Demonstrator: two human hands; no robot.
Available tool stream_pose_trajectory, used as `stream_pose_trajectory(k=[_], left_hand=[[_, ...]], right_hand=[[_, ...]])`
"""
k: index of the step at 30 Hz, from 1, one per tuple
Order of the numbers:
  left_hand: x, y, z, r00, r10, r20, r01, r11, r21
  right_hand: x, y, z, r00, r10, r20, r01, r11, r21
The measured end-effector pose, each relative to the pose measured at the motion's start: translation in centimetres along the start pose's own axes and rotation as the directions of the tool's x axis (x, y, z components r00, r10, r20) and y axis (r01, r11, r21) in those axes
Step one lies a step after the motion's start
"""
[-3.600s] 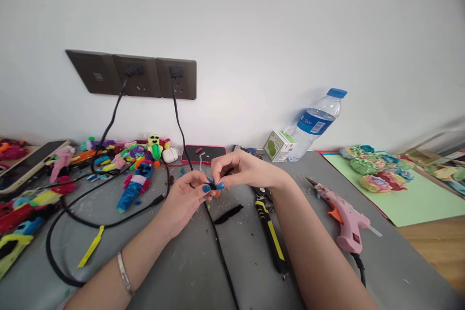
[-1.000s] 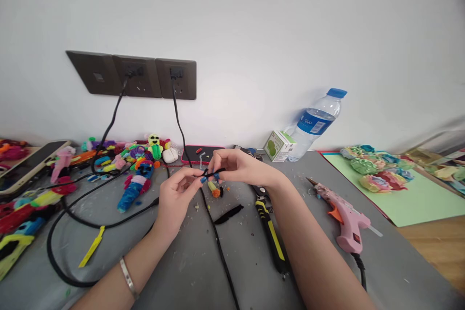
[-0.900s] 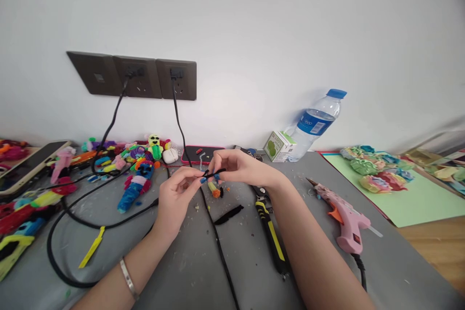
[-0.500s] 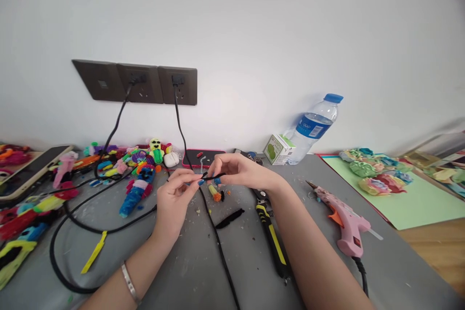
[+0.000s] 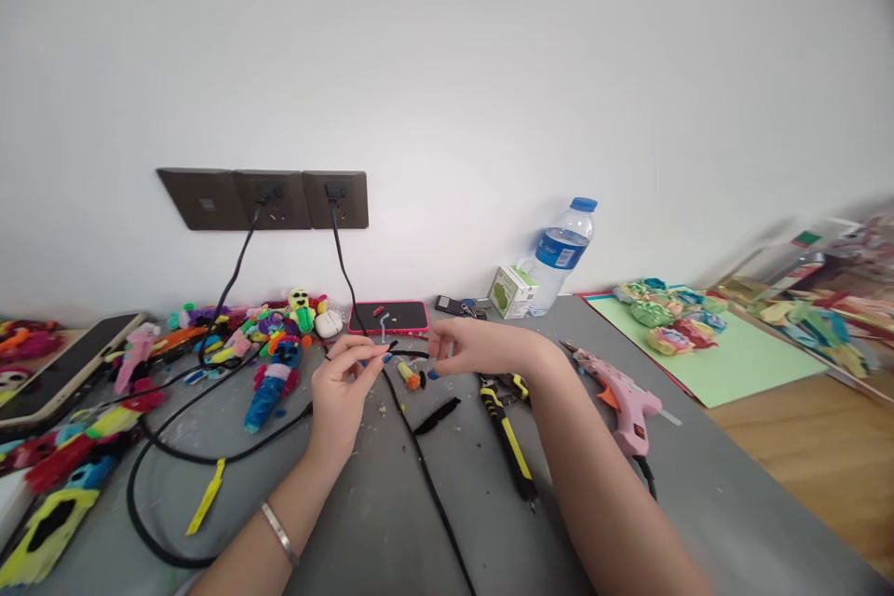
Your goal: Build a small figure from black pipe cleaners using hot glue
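Head view: left hand [image 5: 342, 386], right hand [image 5: 479, 349], fingertip pinches on one black strand [image 5: 411, 353].

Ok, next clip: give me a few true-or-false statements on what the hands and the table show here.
1. The left hand and the right hand both pinch a thin black strip. True.
2. The pink glue gun is in the right hand. False: it lies on the grey table, beside the right arm.
3. The water bottle has its blue cap on. True.
4. The bracelet is on the right wrist. False: it is on the left wrist.
5. Two black cables are plugged into the wall sockets. True.
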State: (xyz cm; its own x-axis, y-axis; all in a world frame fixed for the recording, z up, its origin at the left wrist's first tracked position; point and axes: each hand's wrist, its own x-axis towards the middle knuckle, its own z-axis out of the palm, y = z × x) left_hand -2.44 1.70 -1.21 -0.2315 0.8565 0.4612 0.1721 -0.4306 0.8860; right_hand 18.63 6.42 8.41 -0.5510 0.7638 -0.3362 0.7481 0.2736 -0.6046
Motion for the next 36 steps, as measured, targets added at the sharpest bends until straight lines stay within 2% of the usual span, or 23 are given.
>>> stream_pose_trajectory(k=[2, 4, 7, 10, 12, 13, 14, 15, 16, 18, 23, 26, 28, 30, 32, 34, 36], left_hand=[[0.1, 0.1, -0.1, 0.999, 0.033, 0.007, -0.033, 0.999, 0.014], [0.2, 0.1, -0.1, 0.999, 0.048, 0.011, -0.048, 0.999, 0.024], [0.2, 0.0, -0.1, 0.997, 0.07, 0.03, -0.071, 0.997, 0.027], [0.1, -0.1, -0.1, 0.995, 0.081, 0.061, -0.084, 0.996, 0.037], [0.1, -0.1, 0.0, 0.993, 0.08, 0.085, -0.084, 0.995, 0.045], [0.1, -0.1, 0.0, 0.992, 0.079, 0.095, -0.084, 0.995, 0.048], [0.0, 0.0, 0.0, 0.992, 0.079, 0.103, -0.084, 0.995, 0.049], [0.0, 0.0, 0.0, 0.991, 0.08, 0.109, -0.085, 0.995, 0.048], [0.0, 0.0, 0.0, 0.99, 0.082, 0.112, -0.088, 0.995, 0.048], [0.1, 0.1, 0.0, 0.99, 0.085, 0.114, -0.091, 0.995, 0.047], [0.1, -0.1, 0.0, 0.992, 0.077, 0.103, -0.081, 0.996, 0.036], [0.0, -0.2, 0.1, 0.991, 0.079, 0.105, -0.083, 0.996, 0.033], [0.0, -0.3, 0.1, 0.991, 0.08, 0.107, -0.084, 0.996, 0.038], [-0.1, -0.3, 0.1, 0.991, 0.079, 0.109, -0.084, 0.995, 0.043], [-0.1, -0.3, 0.1, 0.99, 0.085, 0.113, -0.091, 0.995, 0.046], [-0.1, -0.3, 0.1, 0.989, 0.092, 0.114, -0.098, 0.994, 0.044], [-0.1, -0.3, 0.1, 0.99, 0.095, 0.108, -0.101, 0.994, 0.046]], right_hand=[[-2.3, -0.8, -0.5, 0.993, 0.088, -0.081, -0.095, 0.992, -0.088], [-5.0, -1.1, -0.9, 0.982, 0.132, -0.137, -0.142, 0.988, -0.067], [-8.9, 0.6, -0.9, 0.945, 0.228, -0.233, -0.238, 0.971, -0.015], [-11.8, 4.8, -0.4, 0.814, 0.515, -0.268, -0.509, 0.855, 0.097], [-12.9, 8.2, 0.3, 0.713, 0.633, -0.302, -0.635, 0.765, 0.105], [-13.3, 9.8, 0.7, 0.646, 0.696, -0.314, -0.705, 0.701, 0.107], [-13.5, 11.2, 1.2, 0.581, 0.749, -0.319, -0.76, 0.639, 0.119], [-13.6, 12.5, 1.8, 0.541, 0.775, -0.327, -0.785, 0.605, 0.136], [-13.8, 13.5, 2.4, 0.526, 0.767, -0.369, -0.776, 0.61, 0.16], [-14.1, 14.8, 3.7, 0.503, 0.733, -0.457, -0.744, 0.637, 0.202], [-15.2, 15.8, 5.7, 0.482, 0.769, -0.42, -0.694, 0.628, 0.353], [-16.0, 16.3, 6.2, 0.465, 0.753, -0.466, -0.554, 0.658, 0.51], [-16.3, 16.3, 6.3, 0.412, 0.768, -0.491, -0.407, 0.637, 0.655], [-16.3, 15.9, 6.2, 0.372, 0.763, -0.529, -0.197, 0.621, 0.758], [-15.9, 14.8, 5.8, 0.369, 0.706, -0.605, 0.03, 0.641, 0.767], [-15.1, 13.1, 5.1, 0.387, 0.609, -0.692, 0.206, 0.675, 0.709], [-13.8, 11.0, 4.1, 0.443, 0.488, -0.752, 0.327, 0.693, 0.643]])
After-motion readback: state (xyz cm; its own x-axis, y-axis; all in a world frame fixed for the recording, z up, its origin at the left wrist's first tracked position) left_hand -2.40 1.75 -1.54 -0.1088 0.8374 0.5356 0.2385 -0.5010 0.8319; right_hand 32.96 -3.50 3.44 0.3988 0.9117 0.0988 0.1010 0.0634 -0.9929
